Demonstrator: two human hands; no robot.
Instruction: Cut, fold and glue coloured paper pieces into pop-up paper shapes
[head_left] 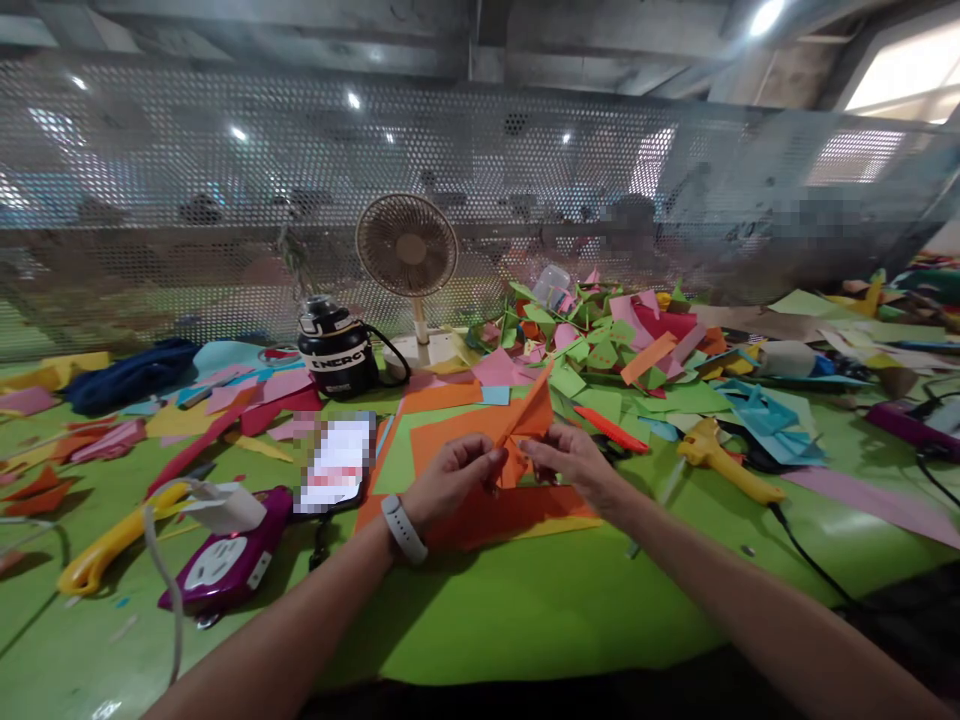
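Observation:
Between my two hands is a folded piece of orange paper (526,412), held a little above the table with a pointed tip sticking up. My left hand (463,468), with a pale band on its wrist, pinches the paper's left side. My right hand (566,455) has its fingers closed on the right side of the same piece. Under them lie flat orange sheets (465,520) with a green and a yellow layer showing at the edges. A phone (337,465) with a lit screen is left of my left hand. To the right lies a red-orange cutter (613,428).
A yellow glue gun (724,465) with a cord lies right; another yellow tool (120,540) and a purple power strip (229,555) are left. A black jug (334,350) and a small fan (407,250) stand behind. A heap of coloured paper scraps (592,335) fills the back.

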